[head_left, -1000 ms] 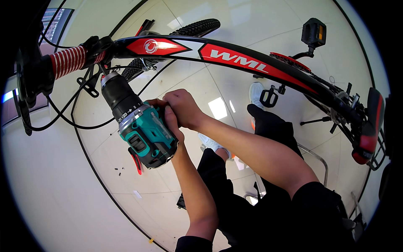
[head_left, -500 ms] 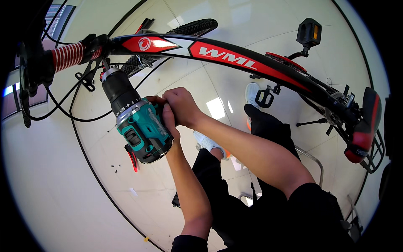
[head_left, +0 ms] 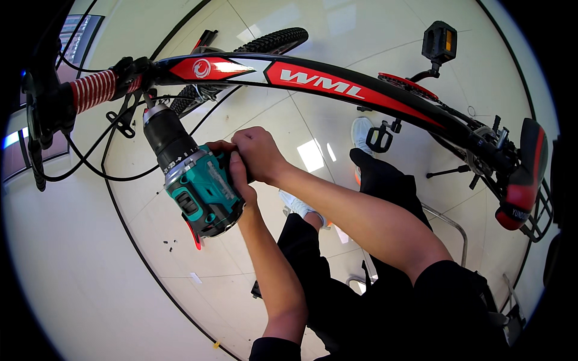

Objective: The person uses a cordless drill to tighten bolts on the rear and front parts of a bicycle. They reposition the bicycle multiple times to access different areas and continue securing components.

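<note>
Since the frame one second back, the cordless drill (head_left: 195, 180) sits slightly lower and nearer the frame's left, its chuck still aimed up at the bicycle frame (head_left: 337, 90) near the red-and-white handlebar grip (head_left: 93, 90). I note my left hand (head_left: 238, 174) wraps the handle; my right hand (head_left: 259, 153) closes over the drill's rear, presumably steadying it. Both grips hold the drill firmly.

You're in a bike workshop or assembly room: a red-and-black bicycle (head_left: 337, 90) stands on pale glossy floor tiles (head_left: 90, 283), and you hold a teal drill (head_left: 195, 180).
</note>
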### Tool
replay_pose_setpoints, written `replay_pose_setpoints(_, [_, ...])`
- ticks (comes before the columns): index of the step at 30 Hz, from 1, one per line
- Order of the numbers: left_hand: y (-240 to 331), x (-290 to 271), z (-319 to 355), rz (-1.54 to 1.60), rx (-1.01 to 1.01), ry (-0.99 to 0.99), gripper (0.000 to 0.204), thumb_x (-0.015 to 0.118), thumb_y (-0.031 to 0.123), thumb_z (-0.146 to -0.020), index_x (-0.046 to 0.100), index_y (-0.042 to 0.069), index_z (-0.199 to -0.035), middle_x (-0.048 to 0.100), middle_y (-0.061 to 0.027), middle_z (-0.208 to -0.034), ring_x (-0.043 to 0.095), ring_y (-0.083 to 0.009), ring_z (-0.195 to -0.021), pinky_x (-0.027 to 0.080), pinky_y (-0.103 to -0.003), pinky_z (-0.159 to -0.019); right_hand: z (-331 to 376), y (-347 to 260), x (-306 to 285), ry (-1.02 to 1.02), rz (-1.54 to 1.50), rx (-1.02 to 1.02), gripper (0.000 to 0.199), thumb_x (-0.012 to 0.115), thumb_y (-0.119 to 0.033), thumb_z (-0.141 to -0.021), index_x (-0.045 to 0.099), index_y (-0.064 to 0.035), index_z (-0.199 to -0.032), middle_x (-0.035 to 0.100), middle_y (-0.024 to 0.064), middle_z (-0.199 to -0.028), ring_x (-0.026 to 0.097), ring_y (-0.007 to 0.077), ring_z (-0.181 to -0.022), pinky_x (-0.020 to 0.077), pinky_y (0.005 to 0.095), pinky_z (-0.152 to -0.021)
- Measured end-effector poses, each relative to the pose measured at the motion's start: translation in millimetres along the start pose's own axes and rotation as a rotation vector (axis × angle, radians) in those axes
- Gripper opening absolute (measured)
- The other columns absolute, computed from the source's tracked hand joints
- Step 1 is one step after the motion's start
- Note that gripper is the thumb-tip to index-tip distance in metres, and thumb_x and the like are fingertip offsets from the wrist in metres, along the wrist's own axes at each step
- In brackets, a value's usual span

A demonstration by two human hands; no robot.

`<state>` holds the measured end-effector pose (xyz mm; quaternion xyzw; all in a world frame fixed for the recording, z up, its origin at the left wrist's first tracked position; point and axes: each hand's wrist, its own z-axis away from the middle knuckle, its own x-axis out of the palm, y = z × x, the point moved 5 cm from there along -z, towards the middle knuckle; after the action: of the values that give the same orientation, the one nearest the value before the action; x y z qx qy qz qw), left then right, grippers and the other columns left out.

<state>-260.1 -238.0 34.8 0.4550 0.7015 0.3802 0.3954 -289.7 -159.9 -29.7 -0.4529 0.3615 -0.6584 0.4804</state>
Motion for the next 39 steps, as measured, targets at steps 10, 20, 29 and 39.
replay_pose_setpoints(10, [-9, -4, -1, 0.167, -0.069, -0.018, 0.039, 0.057, 0.002, -0.078, 0.05, -0.003, -0.116, 0.06, -0.0114, -0.101, 0.059, -0.0184, -0.094, 0.045, -0.029, -0.087, 2, 1, 3, 0.067, 0.222, -0.178, 0.034, 0.044, -0.024, -0.081, 0.062, 0.0013, -0.067, 0.063, 0.0224, -0.073, 0.06, 0.0369, -0.069, 0.046, 0.0445, -0.064])
replay_pose_setpoints(20, [-9, -2, 0, 0.232, -0.114, -0.047, 0.037, 0.059, 0.004, -0.08, 0.051, -0.003, -0.116, 0.061, -0.011, -0.099, 0.059, -0.0177, -0.09, 0.045, -0.03, -0.085, 7, -3, -5, 0.044, 0.18, -0.019, 0.036, 0.043, -0.026, -0.081, 0.066, -0.0007, -0.072, 0.065, 0.0221, -0.077, 0.062, 0.0382, -0.076, 0.0486, 0.0454, -0.07])
replay_pose_setpoints(29, [-9, -2, 2, 0.237, -0.185, -0.04, 0.036, 0.057, 0.003, -0.08, 0.051, -0.002, -0.115, 0.059, -0.0104, -0.101, 0.056, -0.0174, -0.094, 0.044, -0.029, -0.087, 13, -13, -10, 0.013, 0.185, 0.079, 0.036, 0.043, -0.027, -0.082, 0.068, -0.0026, -0.075, 0.066, 0.0208, -0.08, 0.063, 0.0381, -0.078, 0.0492, 0.0457, -0.073])
replay_pose_setpoints(39, [6, -17, -3, 0.329, -0.242, -0.096, 0.037, 0.057, 0.004, -0.075, 0.052, -0.002, -0.112, 0.06, -0.0118, -0.095, 0.058, -0.0185, -0.088, 0.044, -0.03, -0.086, 24, -13, 2, -0.008, 0.222, 0.036, 0.035, 0.043, -0.027, -0.083, 0.068, -0.0025, -0.077, 0.065, 0.0212, -0.079, 0.063, 0.0386, -0.077, 0.0493, 0.0461, -0.072])
